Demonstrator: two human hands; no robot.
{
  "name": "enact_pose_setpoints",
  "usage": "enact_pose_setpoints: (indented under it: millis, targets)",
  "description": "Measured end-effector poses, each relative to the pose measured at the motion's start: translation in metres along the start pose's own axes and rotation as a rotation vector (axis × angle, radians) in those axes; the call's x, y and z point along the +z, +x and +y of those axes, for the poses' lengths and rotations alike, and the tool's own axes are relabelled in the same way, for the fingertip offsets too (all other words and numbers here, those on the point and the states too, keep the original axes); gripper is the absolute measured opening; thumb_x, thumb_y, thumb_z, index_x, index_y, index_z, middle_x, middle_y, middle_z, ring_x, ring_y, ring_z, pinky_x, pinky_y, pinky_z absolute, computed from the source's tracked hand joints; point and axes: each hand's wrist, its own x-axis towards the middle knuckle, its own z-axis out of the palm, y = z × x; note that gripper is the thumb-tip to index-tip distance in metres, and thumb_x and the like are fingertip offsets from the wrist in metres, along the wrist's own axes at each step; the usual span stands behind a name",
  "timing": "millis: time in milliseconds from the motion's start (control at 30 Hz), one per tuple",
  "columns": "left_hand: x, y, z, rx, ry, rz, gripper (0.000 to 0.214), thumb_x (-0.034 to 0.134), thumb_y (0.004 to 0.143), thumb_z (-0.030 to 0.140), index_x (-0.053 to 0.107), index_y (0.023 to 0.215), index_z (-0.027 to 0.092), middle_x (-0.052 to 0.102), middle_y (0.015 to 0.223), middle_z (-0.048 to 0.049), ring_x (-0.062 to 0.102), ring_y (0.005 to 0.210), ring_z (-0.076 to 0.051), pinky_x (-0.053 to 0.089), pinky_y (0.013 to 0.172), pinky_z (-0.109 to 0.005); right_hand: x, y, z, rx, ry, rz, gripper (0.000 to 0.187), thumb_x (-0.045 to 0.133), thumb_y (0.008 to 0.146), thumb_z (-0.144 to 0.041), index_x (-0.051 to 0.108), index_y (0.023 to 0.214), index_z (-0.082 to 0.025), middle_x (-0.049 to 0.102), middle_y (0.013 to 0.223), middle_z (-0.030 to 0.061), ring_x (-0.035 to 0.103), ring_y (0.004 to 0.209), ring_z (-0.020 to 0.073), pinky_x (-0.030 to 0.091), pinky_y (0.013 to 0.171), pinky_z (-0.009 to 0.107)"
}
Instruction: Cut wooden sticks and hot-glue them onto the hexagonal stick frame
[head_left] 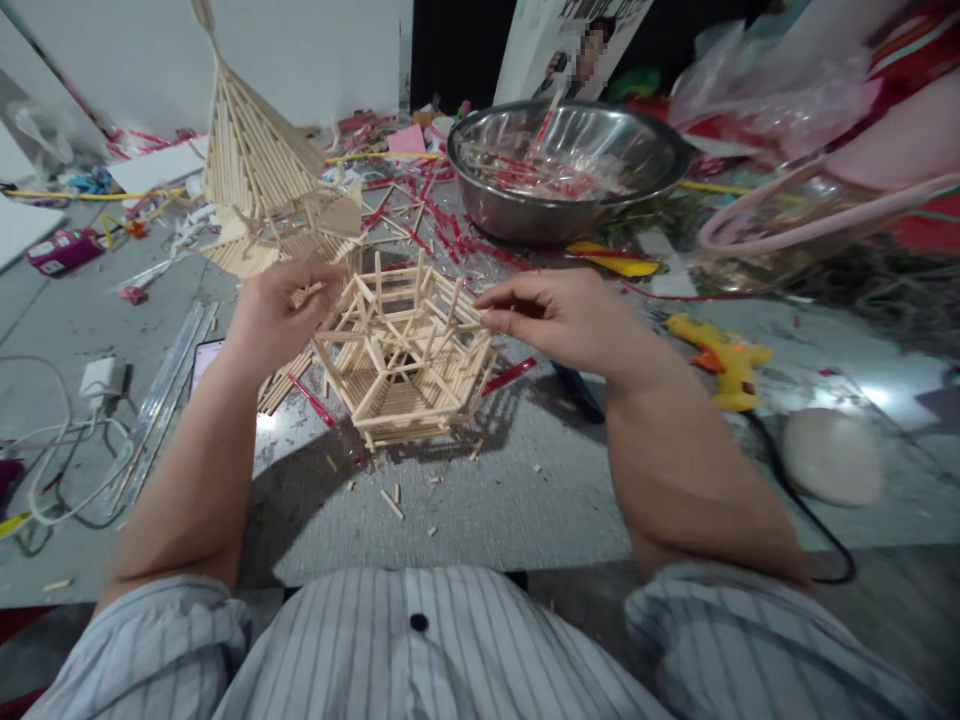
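An open, many-sided frame built of thin wooden sticks (405, 400) stands on the table in front of me, with short posts rising from its upper ring. My left hand (281, 312) is closed at its upper left edge, fingertips pinched against the sticks and partly hidden. At the opposite edge, my right hand (566, 312) pinches the rim between thumb and fingers. Just behind my left hand stands a pointed stick roof (255, 150) with flared eaves below it.
A steel basin (570, 170) holding red-and-clear wrappers stands behind. To the right lie a yellow glue gun (720, 360) with a black cord and a whitish rounded object (832, 455). A white charger (103, 380) with cables is at left. Stick offcuts (392, 503) litter the front.
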Motion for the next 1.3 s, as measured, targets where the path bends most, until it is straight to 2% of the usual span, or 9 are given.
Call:
enact_pose_setpoints:
  millis: [100, 233, 500, 600, 700, 767, 900, 1100, 1300]
  targets:
    - [-0.008, 0.001, 0.011, -0.050, -0.021, 0.121, 0.020, 0.058, 0.082, 0.029, 0.071, 0.092, 0.018, 0.070, 0.082, -0.0026, 0.059, 0.074, -0.013, 0.043, 0.069, -0.025, -0.005, -0.003, 0.002, 0.032, 0.037, 0.061, 0.022, 0.059, 0.081, -0.032, 0.074, 0.091, -0.020, 0.071, 0.080, 0.0028, 0.061, 0.068, 0.0147, 0.045, 0.062, 0.028]
    - [-0.015, 0.004, 0.023, -0.012, -0.001, 0.175, 0.020, 0.056, 0.082, 0.027, 0.069, 0.078, 0.013, 0.059, 0.065, 0.0005, 0.043, 0.058, -0.007, 0.033, 0.058, -0.023, -0.012, -0.004, 0.007, 0.088, 0.043, 0.112, 0.026, 0.059, 0.081, -0.035, 0.073, 0.093, -0.017, 0.069, 0.077, 0.0032, 0.059, 0.068, 0.0152, 0.044, 0.062, 0.029]
    - [-0.010, -0.033, 0.020, -0.097, -0.153, 0.375, 0.019, 0.059, 0.077, 0.030, 0.060, 0.065, 0.016, 0.047, 0.052, 0.0037, 0.037, 0.050, -0.007, 0.027, 0.049, -0.024, -0.005, -0.018, 0.037, 0.191, -0.098, -0.135, 0.027, 0.059, 0.080, -0.037, 0.071, 0.098, -0.021, 0.070, 0.078, 0.0026, 0.060, 0.068, 0.0160, 0.044, 0.066, 0.029]
    - [0.002, -0.052, 0.018, -0.141, -0.147, 0.320, 0.018, 0.059, 0.076, 0.031, 0.059, 0.065, 0.017, 0.046, 0.050, 0.0043, 0.038, 0.047, -0.007, 0.026, 0.046, -0.023, 0.009, -0.020, 0.057, 0.231, -0.139, -0.216, 0.028, 0.059, 0.079, -0.034, 0.069, 0.101, -0.020, 0.071, 0.081, 0.0032, 0.062, 0.071, 0.0179, 0.045, 0.066, 0.030]
    - [0.017, -0.066, 0.010, -0.159, -0.080, 0.241, 0.015, 0.058, 0.079, 0.031, 0.060, 0.073, 0.018, 0.053, 0.057, 0.0029, 0.044, 0.051, -0.008, 0.033, 0.048, -0.022, 0.021, -0.018, 0.075, 0.263, -0.194, -0.095, 0.027, 0.055, 0.081, -0.030, 0.070, 0.101, -0.019, 0.072, 0.091, 0.0075, 0.065, 0.082, 0.0218, 0.047, 0.071, 0.033]
    - [0.028, -0.072, 0.000, -0.193, -0.106, 0.259, 0.015, 0.057, 0.082, 0.032, 0.059, 0.081, 0.018, 0.058, 0.065, 0.0013, 0.048, 0.055, -0.008, 0.036, 0.049, -0.021, 0.029, -0.015, 0.080, 0.275, -0.243, -0.030, 0.028, 0.052, 0.084, -0.029, 0.070, 0.102, -0.019, 0.072, 0.098, 0.0101, 0.065, 0.089, 0.0239, 0.047, 0.075, 0.035]
    - [0.041, -0.082, -0.025, -0.210, -0.165, 0.322, 0.019, 0.053, 0.087, 0.036, 0.056, 0.090, 0.018, 0.057, 0.068, 0.0005, 0.050, 0.053, -0.009, 0.037, 0.048, -0.022, 0.041, -0.012, 0.077, 0.306, -0.334, -0.063, 0.030, 0.048, 0.087, -0.029, 0.070, 0.106, -0.019, 0.071, 0.106, 0.0117, 0.064, 0.097, 0.0252, 0.047, 0.080, 0.036]
    - [0.039, -0.091, -0.035, 0.013, 0.183, 0.336, 0.018, 0.050, 0.089, 0.032, 0.059, 0.096, 0.019, 0.064, 0.074, -0.0026, 0.058, 0.062, -0.013, 0.042, 0.057, -0.026, 0.051, -0.013, 0.063, 0.292, -0.362, -0.102, 0.032, 0.045, 0.089, -0.029, 0.069, 0.109, -0.021, 0.070, 0.107, 0.0115, 0.063, 0.098, 0.0257, 0.046, 0.078, 0.034]
    - [0.042, -0.096, -0.032, 0.115, 0.246, 0.281, 0.014, 0.048, 0.089, 0.029, 0.055, 0.097, 0.020, 0.068, 0.077, -0.0037, 0.064, 0.066, -0.015, 0.046, 0.061, -0.027, 0.054, -0.013, 0.063, 0.249, -0.326, -0.106, 0.034, 0.044, 0.088, -0.021, 0.068, 0.111, -0.020, 0.071, 0.107, 0.0112, 0.063, 0.098, 0.0246, 0.045, 0.078, 0.033]
